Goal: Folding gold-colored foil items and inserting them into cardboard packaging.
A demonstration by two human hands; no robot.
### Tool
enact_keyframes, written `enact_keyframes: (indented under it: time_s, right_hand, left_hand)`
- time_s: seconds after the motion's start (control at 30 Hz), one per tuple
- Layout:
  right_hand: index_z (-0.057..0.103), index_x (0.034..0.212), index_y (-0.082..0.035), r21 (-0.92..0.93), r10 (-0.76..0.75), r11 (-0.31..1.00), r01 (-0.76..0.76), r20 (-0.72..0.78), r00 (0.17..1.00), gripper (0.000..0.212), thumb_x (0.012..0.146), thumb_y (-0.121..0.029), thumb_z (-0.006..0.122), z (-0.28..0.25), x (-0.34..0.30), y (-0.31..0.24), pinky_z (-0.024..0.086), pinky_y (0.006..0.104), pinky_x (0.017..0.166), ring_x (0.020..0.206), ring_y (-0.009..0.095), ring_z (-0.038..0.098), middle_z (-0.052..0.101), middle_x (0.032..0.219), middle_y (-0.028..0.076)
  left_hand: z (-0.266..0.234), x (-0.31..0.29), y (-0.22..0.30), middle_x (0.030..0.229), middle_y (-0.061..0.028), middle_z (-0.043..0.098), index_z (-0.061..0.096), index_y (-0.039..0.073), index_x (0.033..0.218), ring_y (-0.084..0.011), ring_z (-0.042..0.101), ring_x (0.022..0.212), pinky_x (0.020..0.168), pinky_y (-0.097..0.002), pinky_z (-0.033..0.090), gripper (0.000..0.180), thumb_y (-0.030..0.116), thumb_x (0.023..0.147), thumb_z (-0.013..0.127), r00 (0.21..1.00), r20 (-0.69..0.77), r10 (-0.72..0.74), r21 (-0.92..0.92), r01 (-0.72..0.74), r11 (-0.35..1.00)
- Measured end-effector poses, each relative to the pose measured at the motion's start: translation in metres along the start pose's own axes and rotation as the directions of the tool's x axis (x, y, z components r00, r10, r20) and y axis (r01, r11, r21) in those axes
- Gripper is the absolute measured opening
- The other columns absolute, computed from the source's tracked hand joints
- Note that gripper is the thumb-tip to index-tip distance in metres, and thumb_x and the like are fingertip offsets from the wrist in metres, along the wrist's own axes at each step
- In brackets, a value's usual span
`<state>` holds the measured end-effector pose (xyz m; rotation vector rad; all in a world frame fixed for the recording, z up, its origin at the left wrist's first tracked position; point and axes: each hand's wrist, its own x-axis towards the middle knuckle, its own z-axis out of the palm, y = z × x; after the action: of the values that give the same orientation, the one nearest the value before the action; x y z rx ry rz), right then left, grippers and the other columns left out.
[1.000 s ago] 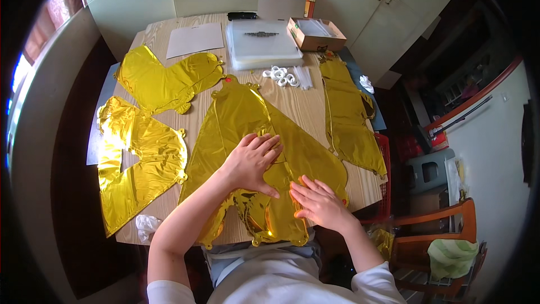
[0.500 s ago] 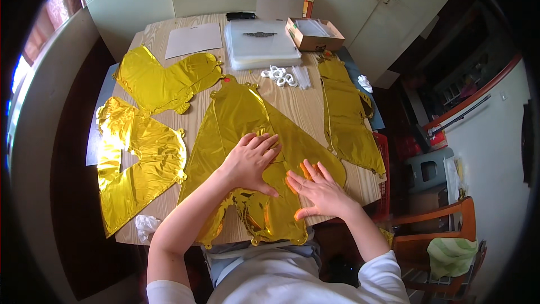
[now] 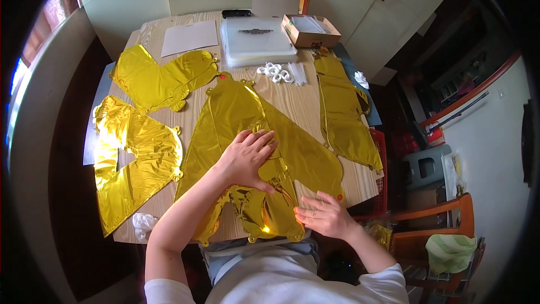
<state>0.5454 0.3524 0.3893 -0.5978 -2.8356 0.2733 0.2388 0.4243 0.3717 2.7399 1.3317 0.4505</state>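
foil in shiny gold (image 3: 233,107) lies flattened across the middle of the wooden table (image 3: 298,104), its wide part spreading away from the person and its crinkled, more reflective part reaching the near edge; whether it is one piece or several overlapping, i cannot tell. the left hand (image 3: 247,157) rests palm down on it, fingers spread and thumb out to the side, gripping nothing. the right hand (image 3: 329,215) is beside the crinkled part's right edge, fingers stretched out and unclenched, the tips at that edge; whether they press on it, i cannot tell

to the left lie two more gold pieces, a bent one (image 3: 140,81) farther off and a notched one (image 3: 152,157) nearer, both flat, with small tabs along their rims. another long gold piece (image 3: 340,101) lies at the right side of the table. beyond the middle foil sit white rings (image 3: 275,71) in a loose cluster, thin translucent strips (image 3: 297,73) just beside them, a stack of clear plastic sheets (image 3: 253,50), an open cardboard box (image 3: 312,38) touching or almost touching the stack, and a pale sheet of paper (image 3: 189,38). a crumpled white wad (image 3: 144,226) lies near the left forearm
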Motion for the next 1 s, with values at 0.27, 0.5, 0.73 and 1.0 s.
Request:
enact_keyframes:
  time_s: [0.27,0.5,0.73,1.0]
  right_hand:
    - [0.074,0.090,-0.017,0.046,0.010,0.999,0.002,-0.260,0.965,0.009,0.081,-0.016,0.070,0.024,-0.011,-0.006,0.042,0.0381,0.102,0.111,0.015,0.064,0.072,0.105,-0.004]
    - [0.073,0.089,-0.014,0.258,0.021,0.966,0.024,-0.171,0.985,0.012,0.078,-0.018,0.074,0.005,-0.002,-0.001,0.044,0.0406,0.101,0.111,0.017,0.064,0.073,0.101,-0.003]
    - [0.065,0.121,-0.009,0.087,0.140,0.988,-0.129,-0.132,0.981,0.036,0.089,-0.025,0.065,0.004,0.043,0.013,0.038,0.0459,0.107,0.125,0.025,0.054,0.063,0.128,0.006]
    - [0.061,0.129,-0.012,0.030,0.136,0.990,-0.135,-0.060,0.989,0.045,0.091,-0.035,0.061,0.026,0.051,0.030,0.034,0.0480,0.110,0.133,0.027,0.046,0.055,0.138,0.008]
  left_hand:
    - [0.001,0.000,-0.001,0.145,-0.0156,0.042,0.044,0.002,0.139,-0.0301,0.038,0.135,0.113,-0.0468,0.026,0.118,0.087,0.058,0.058,1.000,0.022,-0.012,0.016,0.011,1.000]
    - [0.002,0.000,0.000,0.145,-0.0162,0.042,0.042,0.003,0.139,-0.0309,0.039,0.135,0.111,-0.0466,0.027,0.119,0.087,0.057,0.059,1.000,0.006,-0.002,0.005,0.002,1.000]
    - [0.002,-0.001,-0.001,0.147,-0.0158,0.040,0.041,0.001,0.141,-0.0294,0.036,0.137,0.114,-0.0459,0.025,0.120,0.088,0.061,0.054,0.999,0.036,0.002,0.027,-0.003,1.000]
    - [0.001,0.000,0.001,0.147,-0.0163,0.040,0.040,0.002,0.141,-0.0308,0.037,0.136,0.113,-0.0471,0.026,0.118,0.087,0.060,0.057,1.000,0.020,0.011,0.016,-0.011,1.000]
